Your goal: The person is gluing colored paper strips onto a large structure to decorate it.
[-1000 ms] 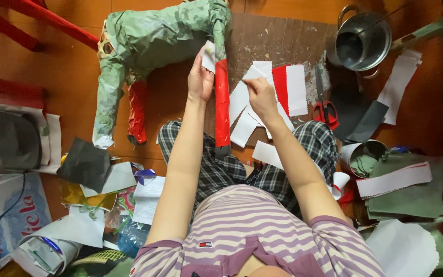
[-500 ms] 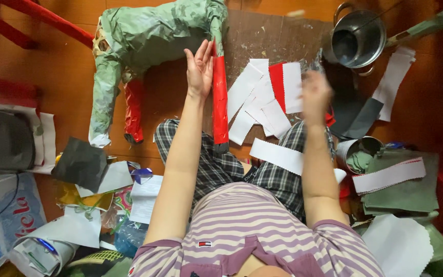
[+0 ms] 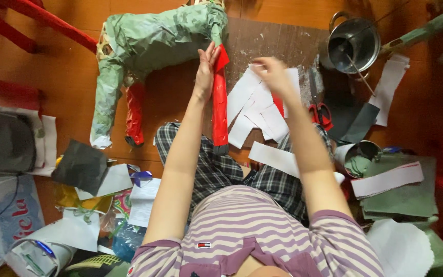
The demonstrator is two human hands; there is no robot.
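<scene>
A green paper-covered animal figure (image 3: 155, 38) lies on the orange floor with two red-wrapped legs. My left hand (image 3: 206, 66) presses flat against the top of the nearer red leg (image 3: 219, 107), fingers together on the red paper. My right hand (image 3: 275, 77), blurred, hovers over a pile of white and red paper strips (image 3: 257, 105) to the right of that leg; whether it holds a strip is unclear. The other red leg (image 3: 134, 113) sits farther left.
A metal pot (image 3: 354, 43) with a stick in it stands at the upper right. Red-handled scissors (image 3: 320, 105) lie beside the strips. Green and grey paper sheets (image 3: 401, 190) and a small can (image 3: 360, 156) sit at right. Paper scraps and bags (image 3: 78, 205) clutter the left.
My right hand went from the leg out to the right, then came back over the strip pile. My left hand stayed on the top of the red leg.
</scene>
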